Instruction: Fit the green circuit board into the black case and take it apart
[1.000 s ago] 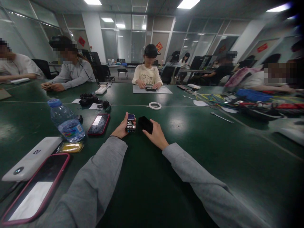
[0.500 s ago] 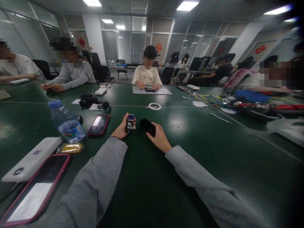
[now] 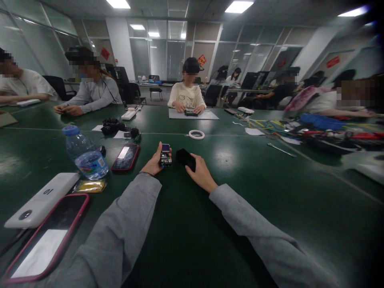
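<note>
My left hand (image 3: 154, 161) is closed around a small circuit board (image 3: 166, 157) with a little dark screen at its top end. The board is held upright, its parts facing me. Just to the right, my right hand (image 3: 200, 171) grips a black case (image 3: 185, 159), thumb on the near side and fingers over the far end. A narrow gap separates the case from the board. Both are held above the dark green table (image 3: 168, 236). The inside of the case is too dark to make out.
On the left lie a water bottle (image 3: 85, 154), a red-edged phone (image 3: 126, 157), a white power bank (image 3: 43, 200), a yellow packet (image 3: 90, 186) and a larger phone (image 3: 49, 238). Ahead is a tape roll (image 3: 197, 135). A metal tool (image 3: 281, 150) and tangled cables lie right. Several people sit around.
The whole view has shifted slightly to the right. Both hands keep their hold, and the black case has turned a little.
</note>
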`<state>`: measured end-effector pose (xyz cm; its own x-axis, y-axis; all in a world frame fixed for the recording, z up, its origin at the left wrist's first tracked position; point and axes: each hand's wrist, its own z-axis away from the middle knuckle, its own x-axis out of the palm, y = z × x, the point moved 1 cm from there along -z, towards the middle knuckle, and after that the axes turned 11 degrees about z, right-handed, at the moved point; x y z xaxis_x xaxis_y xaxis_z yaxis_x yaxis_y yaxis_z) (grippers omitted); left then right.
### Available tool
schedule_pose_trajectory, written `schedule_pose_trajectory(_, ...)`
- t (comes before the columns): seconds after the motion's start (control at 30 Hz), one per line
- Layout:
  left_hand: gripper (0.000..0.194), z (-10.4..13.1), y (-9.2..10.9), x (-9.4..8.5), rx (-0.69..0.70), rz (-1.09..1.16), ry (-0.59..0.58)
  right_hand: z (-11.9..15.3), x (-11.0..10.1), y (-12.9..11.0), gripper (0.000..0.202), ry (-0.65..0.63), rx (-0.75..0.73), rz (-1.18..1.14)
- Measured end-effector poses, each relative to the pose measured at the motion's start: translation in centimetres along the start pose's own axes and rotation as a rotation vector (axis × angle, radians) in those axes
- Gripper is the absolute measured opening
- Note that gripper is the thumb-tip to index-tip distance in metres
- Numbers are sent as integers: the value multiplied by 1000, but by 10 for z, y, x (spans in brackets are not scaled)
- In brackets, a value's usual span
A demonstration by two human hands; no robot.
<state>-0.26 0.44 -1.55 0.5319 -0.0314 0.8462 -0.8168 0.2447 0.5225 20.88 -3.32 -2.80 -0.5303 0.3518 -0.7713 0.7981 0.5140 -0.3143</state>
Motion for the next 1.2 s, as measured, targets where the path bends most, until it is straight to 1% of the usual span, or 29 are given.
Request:
schedule_pose_trajectory(0.2, 45, 1, -2, 3, 13, -47, 4, -8, 12, -2, 53, 23, 34, 14)
schedule_pose_trajectory(0.3, 47, 0, -2, 2, 5, -42, 2, -10, 15, -6, 55, 17, 21, 16)
schedule_pose_trajectory(0.57, 45, 1, -1, 3, -12, -35, 13, -7, 11, -8, 57, 16, 15, 3)
schedule_pose_trajectory(0.7, 45, 2, -2, 5, -27, -9, -5, -7, 12, -7, 59, 23, 12, 5)
schedule_pose_trajectory(0.93, 46, 1, -2, 5, -44, 25, 4, -7, 11, -7, 57, 0, 27, -7)
schedule_pose_trajectory(1.2, 47, 0, -2, 4, -55, 18, -4, -7, 7, -11, 55, 58, 28, 1)
